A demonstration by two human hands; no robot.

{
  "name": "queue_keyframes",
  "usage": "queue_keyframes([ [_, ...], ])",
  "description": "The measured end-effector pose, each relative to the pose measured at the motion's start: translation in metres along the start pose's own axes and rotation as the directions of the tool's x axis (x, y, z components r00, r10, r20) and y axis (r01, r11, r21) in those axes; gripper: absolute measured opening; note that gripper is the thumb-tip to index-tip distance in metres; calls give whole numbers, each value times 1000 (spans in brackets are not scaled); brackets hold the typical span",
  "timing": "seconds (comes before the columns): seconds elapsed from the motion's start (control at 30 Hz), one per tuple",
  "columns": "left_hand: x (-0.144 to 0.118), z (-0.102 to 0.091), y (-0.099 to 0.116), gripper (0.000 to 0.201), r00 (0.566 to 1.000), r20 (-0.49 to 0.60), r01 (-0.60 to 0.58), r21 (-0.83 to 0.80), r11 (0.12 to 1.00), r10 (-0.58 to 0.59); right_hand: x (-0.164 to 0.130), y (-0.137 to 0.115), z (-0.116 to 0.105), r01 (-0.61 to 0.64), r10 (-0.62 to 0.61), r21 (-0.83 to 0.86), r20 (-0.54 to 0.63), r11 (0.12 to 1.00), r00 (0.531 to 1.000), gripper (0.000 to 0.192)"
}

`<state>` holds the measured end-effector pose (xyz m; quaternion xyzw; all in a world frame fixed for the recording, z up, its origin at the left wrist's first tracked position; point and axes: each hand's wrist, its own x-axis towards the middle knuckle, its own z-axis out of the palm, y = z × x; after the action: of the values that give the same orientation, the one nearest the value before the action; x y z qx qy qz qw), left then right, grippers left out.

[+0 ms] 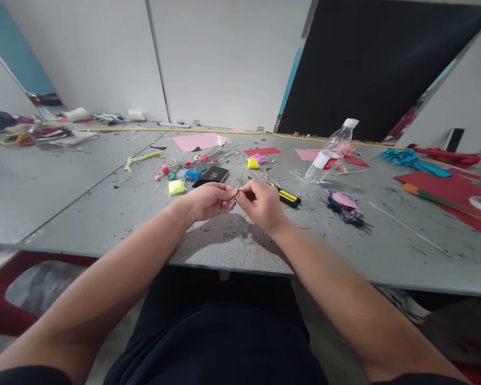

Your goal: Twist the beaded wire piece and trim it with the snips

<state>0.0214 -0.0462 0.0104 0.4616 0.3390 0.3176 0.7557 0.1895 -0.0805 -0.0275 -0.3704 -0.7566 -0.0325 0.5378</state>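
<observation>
Hands: our left hand [208, 203] pinches a small, silvery, chain-like piece [233, 201] at clock centre; our right hand [263, 206] pinches its upper end | Three o'clock: long black-and-yellow tool [289, 198] | Step: fine fingertip adjusting, we judge — detail too small | Next: calls for steady pinches, slight turns

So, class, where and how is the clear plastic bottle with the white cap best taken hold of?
Probably around its red-and-white label, low on its rounded body, from the near side: the bottle stands on its base, its label showing that way.
</observation>
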Motion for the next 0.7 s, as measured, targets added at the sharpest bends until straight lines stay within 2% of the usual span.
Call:
queue_keyframes([
  [0.13, -1, 4, 2, 20, 1000, -21, -9, -50, 999, 8, 2, 2, -3, 61, -61, 8, 18, 998, 998, 12],
  [0.3, -4, 9, 7, 29, 997, 10, 79, -135, 988, -78, 3, -3, -4, 86, -84, 45, -37, 995, 996, 10],
  [0.43, -3, 6, 6, 27, 990, 55, 139, -138, 981, -133, 2, -3, -5, 52, -52, 35, 13, 998, 999, 13],
  [0.7, 0, 0, 0, 25, 986, 48, 165, -69, 984, -162, 3, 1, -8, 18, -24, 44, 141, 999, 990, 16],
])
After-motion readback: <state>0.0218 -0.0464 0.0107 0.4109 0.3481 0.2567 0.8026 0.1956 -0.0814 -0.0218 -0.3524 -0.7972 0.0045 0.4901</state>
